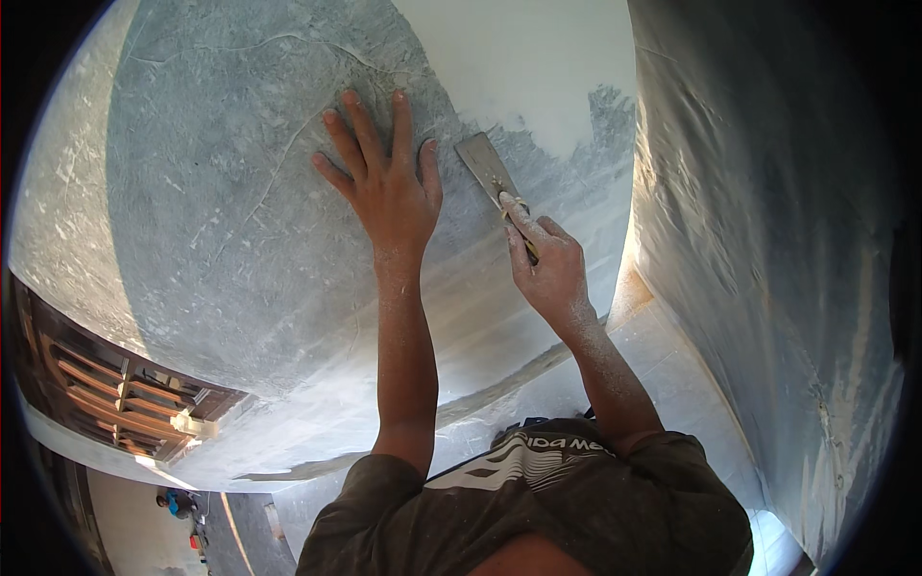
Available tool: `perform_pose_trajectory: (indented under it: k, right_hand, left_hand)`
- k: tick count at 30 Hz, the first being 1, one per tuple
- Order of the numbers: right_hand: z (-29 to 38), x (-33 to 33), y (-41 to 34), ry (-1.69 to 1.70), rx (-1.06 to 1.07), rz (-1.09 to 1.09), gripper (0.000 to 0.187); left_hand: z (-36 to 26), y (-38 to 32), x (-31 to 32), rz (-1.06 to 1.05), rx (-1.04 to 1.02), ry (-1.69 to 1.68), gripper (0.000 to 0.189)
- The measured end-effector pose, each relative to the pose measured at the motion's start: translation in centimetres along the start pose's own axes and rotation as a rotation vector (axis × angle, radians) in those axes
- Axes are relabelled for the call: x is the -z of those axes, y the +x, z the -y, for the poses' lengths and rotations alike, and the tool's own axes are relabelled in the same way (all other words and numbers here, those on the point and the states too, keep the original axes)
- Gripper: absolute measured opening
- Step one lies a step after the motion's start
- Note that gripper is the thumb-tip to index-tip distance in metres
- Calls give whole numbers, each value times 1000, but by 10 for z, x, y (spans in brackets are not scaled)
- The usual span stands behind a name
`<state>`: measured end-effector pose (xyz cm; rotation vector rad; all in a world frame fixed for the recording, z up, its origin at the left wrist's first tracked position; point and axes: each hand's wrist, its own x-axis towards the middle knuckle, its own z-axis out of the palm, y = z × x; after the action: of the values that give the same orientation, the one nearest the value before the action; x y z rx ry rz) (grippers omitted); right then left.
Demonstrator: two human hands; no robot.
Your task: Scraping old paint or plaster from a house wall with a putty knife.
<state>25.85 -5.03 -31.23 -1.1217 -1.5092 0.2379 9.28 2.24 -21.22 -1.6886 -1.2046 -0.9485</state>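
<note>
My left hand [395, 183] rests on a grey plastered wall [238, 180] with its fingers spread, holding nothing. A thin crack runs across the wall near its fingertips. In my right hand [553, 270] is a putty knife [490, 162] with a broad metal blade and a dark and yellow handle. White dust coats that hand and its forearm. Crumbs of filler cling to the blade, whose edge is close to the wall; I cannot tell whether it touches. Beyond the blade, a smooth white coat [533, 57] covers the upper wall, with a ragged lower edge.
Plastic sheeting [756, 180] hangs along the right side. A brown wooden window frame with bars [122, 381] is set low at the left. Far off at the lower left is another person [173, 502] in blue, near a small red object [194, 541].
</note>
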Motion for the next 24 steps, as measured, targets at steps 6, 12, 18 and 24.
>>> perform_pose_trajectory:
  k: [6, 12, 18, 24]
  right_hand:
    - [7, 1, -2, -60, -16, -1, 45]
    - [8, 1, 2, -50, -17, -34, 45]
    - [3, 1, -9, -73, -37, 1, 44]
    - [1, -4, -11, -26, -48, -17, 45]
  left_hand:
    - [4, -2, 4, 17, 14, -52, 65]
    - [0, 0, 3, 7, -5, -60, 66]
    - [3, -2, 1, 6, 1, -73, 65]
    - [1, -4, 0, 4, 7, -65, 66]
